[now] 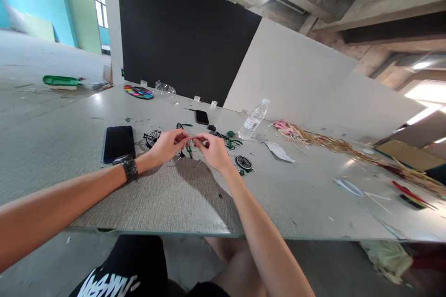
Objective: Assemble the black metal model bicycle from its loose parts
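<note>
The worktop (174, 195) is grey with a fine woven grain. A black phone (118, 143) lies near dark green model parts (232, 141). The paint palette (138, 92) shows many bright colours.

Your hands (191, 145) pinch something too small to tell, their fingertips covering it. Your forearms run off the left and bottom edges. The surface (181, 195) is cut off at right.

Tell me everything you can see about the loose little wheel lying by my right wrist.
The small wheel lies flat on the grey table, just right of the right hand and apart from it. It has a black tyre, which looks like rubber, around a pale hub with thin spokes. A small green piece lies at its near edge; whether they touch is unclear.
</note>
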Tool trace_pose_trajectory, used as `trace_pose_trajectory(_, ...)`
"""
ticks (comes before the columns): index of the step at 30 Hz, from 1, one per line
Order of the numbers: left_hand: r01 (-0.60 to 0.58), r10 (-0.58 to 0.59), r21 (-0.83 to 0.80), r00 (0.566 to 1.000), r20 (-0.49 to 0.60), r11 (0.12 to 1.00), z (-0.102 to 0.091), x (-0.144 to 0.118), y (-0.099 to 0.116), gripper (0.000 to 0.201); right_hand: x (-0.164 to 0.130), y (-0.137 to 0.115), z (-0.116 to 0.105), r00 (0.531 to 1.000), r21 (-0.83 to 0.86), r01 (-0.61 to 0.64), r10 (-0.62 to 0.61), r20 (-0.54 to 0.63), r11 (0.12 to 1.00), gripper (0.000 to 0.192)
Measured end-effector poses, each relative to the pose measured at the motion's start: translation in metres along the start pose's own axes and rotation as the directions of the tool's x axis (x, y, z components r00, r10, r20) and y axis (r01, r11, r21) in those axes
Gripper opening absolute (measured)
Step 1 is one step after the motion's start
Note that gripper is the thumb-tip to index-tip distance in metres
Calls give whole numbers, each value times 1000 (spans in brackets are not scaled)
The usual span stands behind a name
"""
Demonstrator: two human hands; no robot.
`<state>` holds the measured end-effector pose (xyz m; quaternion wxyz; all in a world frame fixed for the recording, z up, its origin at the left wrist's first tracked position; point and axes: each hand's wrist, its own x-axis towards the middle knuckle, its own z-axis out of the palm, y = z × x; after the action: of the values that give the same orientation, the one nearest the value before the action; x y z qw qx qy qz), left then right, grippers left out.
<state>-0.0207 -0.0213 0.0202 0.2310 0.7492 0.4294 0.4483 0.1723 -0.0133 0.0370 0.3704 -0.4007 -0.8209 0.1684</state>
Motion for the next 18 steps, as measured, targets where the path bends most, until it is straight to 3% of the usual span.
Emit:
trace_pose_trajectory(8, -23, 23, -30, 1000, 5, 999, 1, 0, -3, 15, -1, 3, 0, 999, -15, -7, 8, 39, 1000, 17)
trace_pose_trajectory(18, -23, 25, -17, 990, 140, 1000, 6, -2, -7, 13, -1, -1, -2, 997, -98, 16, -9, 73, 995, 14)
